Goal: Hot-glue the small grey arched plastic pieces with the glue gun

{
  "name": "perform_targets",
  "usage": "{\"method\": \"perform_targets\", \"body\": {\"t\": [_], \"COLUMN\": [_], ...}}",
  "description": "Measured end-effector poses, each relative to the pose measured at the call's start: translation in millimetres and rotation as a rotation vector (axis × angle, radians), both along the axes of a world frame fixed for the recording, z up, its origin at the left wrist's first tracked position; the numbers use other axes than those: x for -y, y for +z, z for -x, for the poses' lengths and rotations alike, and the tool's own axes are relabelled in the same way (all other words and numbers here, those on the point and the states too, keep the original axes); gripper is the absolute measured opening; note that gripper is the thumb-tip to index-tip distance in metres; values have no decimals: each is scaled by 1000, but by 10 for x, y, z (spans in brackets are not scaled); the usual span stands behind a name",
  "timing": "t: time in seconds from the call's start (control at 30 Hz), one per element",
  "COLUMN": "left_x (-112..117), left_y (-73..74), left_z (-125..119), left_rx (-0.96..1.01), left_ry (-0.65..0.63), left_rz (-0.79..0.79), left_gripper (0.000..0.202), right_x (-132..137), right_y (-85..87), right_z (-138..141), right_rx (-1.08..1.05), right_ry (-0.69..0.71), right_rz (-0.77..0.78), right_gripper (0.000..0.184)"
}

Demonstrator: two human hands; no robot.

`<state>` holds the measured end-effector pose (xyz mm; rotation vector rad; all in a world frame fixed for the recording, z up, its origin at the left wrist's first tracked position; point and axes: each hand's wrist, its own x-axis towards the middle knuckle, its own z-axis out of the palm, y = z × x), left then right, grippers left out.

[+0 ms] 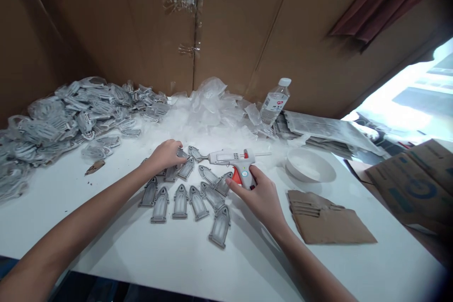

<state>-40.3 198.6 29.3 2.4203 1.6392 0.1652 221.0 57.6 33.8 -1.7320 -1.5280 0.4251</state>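
My right hand (264, 193) is wrapped round the handle of a white hot glue gun (230, 156) with an orange trigger. A glue stick (262, 154) pokes out of its back, and its nozzle points left toward my left hand. The fingers of my left hand (168, 155) are closed on a small grey arched window-shaped piece (181, 153), partly hidden by them. Several more such grey arched pieces lie loosely on the white table around and below both hands, among them one piece (180, 201) in the middle and another piece (220, 227) nearest me.
A big heap of bagged grey pieces (81, 108) fills the back left. Crumpled clear plastic bags (212, 104) lie behind the hands, near a water bottle (275, 101). On the right are a white bowl (311, 166), folded cardboard (332, 222) and a box (417, 188).
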Motion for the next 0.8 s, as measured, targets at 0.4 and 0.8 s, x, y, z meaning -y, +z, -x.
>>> {"method": "perform_targets", "body": {"t": [0.4, 0.8], "left_x": [22, 740], "left_y": [-68, 144], "left_z": [82, 93], "left_rx": [190, 628], "left_ry": [22, -217], "left_rz": [17, 4], "left_gripper": [61, 75], "right_x": [4, 56], "right_y": [12, 2], "right_z": [16, 74], "right_rx": [23, 28], "right_ry": [-10, 2], "right_rz": [20, -51], "right_gripper": [48, 42]}}
